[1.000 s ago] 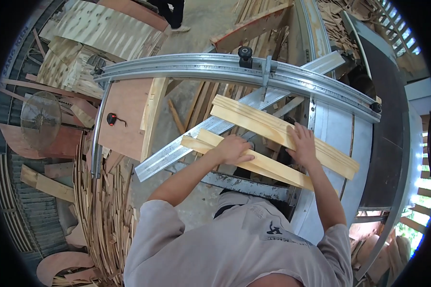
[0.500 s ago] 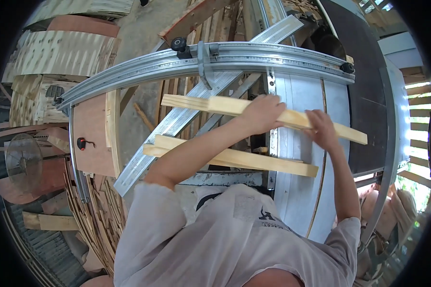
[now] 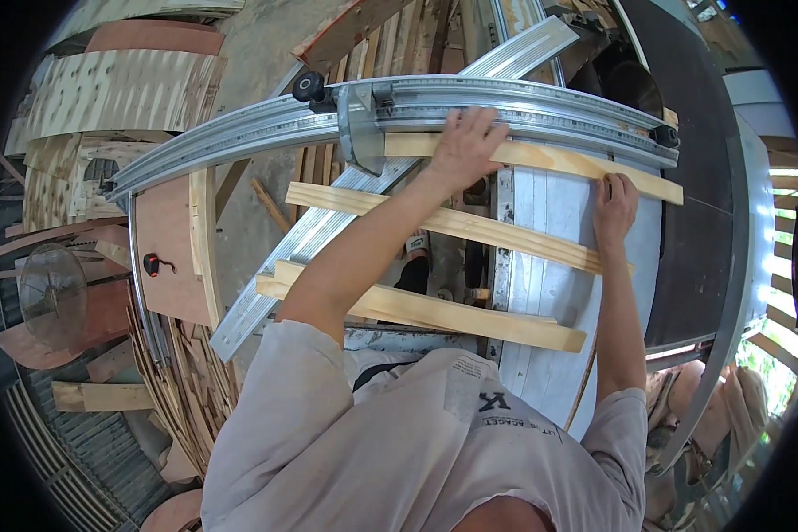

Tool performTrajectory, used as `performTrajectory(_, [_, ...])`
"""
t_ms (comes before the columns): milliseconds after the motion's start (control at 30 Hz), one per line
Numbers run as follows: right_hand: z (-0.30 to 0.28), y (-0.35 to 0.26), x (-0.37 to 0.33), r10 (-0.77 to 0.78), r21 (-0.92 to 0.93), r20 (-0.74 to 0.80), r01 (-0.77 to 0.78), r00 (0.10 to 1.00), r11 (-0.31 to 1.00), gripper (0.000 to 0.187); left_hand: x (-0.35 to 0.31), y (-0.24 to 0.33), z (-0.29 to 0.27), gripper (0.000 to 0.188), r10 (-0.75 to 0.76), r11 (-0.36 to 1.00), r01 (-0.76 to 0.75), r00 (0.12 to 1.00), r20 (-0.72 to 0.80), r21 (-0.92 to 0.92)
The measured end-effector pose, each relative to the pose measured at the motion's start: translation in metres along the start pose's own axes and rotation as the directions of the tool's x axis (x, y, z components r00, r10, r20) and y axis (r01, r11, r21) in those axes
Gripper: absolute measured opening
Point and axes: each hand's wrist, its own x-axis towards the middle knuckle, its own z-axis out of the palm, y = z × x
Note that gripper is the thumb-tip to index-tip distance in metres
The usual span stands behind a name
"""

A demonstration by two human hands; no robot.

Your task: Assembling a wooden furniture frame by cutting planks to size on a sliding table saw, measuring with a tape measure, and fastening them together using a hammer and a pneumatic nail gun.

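A pale wooden strip (image 3: 559, 160) lies along the near side of a long metal fence (image 3: 541, 97), its left end at a grey metal stop (image 3: 360, 129). My left hand (image 3: 468, 146) rests on this strip with fingers spread, their tips reaching over the fence. Farther right, my right hand (image 3: 615, 211) has its fingers bent against the strip's near edge, the thumb beside them. A second strip (image 3: 496, 232) lies slantwise in the middle, its right end passing under my right wrist. Nearer me are more strips (image 3: 470, 316) side by side, partly behind my left forearm.
Below the strips, an aluminium bar (image 3: 266, 297) runs diagonally. A saw table (image 3: 550, 204) with a dark panel (image 3: 687, 230) stands at right. A red tape measure (image 3: 155, 264) sits on a board at left. Offcuts (image 3: 186, 390) are piled at lower left; a fan (image 3: 53, 279) stands beyond.
The wood held in both hands has been parted: one strip is now against the fence, another lies in the middle. Both hands have moved away from me, and the stop now hangs by the strip's end.
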Motion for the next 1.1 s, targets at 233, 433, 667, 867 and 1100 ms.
performTrajectory(233, [0.035,-0.017,0.010,-0.008,0.127,-0.082,0.018,0.997,0.992,0.026,0.006,-0.015,-0.005,0.090,-0.231,0.972,0.233,0.969,0.085,-0.022])
performTrajectory(433, [0.017,-0.024,0.016,-0.028,-0.015,0.103,0.030,0.994,0.999,0.039,0.015,-0.006,-0.016,0.096,-0.219,0.975,0.212,0.969,0.117,0.073])
performTrajectory(667, [0.010,-0.023,0.022,-0.014,-0.055,0.088,0.019,0.996,0.998,0.038,0.017,0.006,-0.019,0.095,-0.225,0.967,0.213,0.971,0.079,0.136])
performTrajectory(867, [0.004,-0.025,0.026,0.028,-0.054,0.256,-0.015,0.966,0.998,0.047,0.018,0.016,-0.025,0.091,-0.327,0.939,0.314,0.942,0.080,0.141])
performTrajectory(1100, [-0.002,-0.024,0.027,-0.003,-0.056,0.260,0.019,0.966,0.998,0.045,0.020,0.019,-0.028,0.090,-0.374,0.921,0.357,0.922,0.096,0.153])
